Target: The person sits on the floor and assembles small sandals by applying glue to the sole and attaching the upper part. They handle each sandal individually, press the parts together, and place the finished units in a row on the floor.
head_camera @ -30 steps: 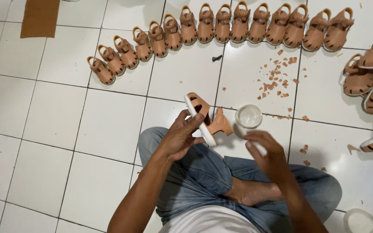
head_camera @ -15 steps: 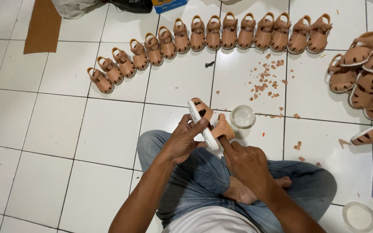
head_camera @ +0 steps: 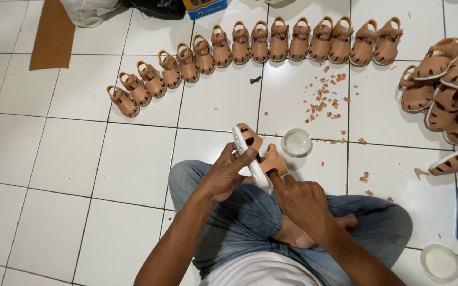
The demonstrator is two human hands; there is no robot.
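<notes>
Tan leather-look child's sandal with a white sole (head_camera: 253, 153) is being held on edge above the person's lap, sole turned leftward. The left hand (head_camera: 223, 177) is gripping it, fingers wrapped round the sole and thumb pressing on the rim. The right hand (head_camera: 303, 204) is reaching up to the heel strap, forefinger touching the sole edge; whether the other fingers are pinching anything cannot be told.

The step in hand appears to be finishing work along the sole edge, judging by the fingertip contact. The next move would call for a steady grip and slow turning of the sandal.

A small clear round container (head_camera: 296, 142) is standing just beside the sandal. A curved row of matching tan sandals (head_camera: 255, 47) is lying beyond it, a heaped pile of sandals (head_camera: 451, 90) is sitting at the right, and tan offcut scraps (head_camera: 324, 98) are lying scattered between. The white tiled floor (head_camera: 70, 159) is serving as workbench; the person is sitting cross-legged in blue jeans (head_camera: 250, 222). A brown cardboard sheet (head_camera: 51, 34) is lying at the far left.
</notes>
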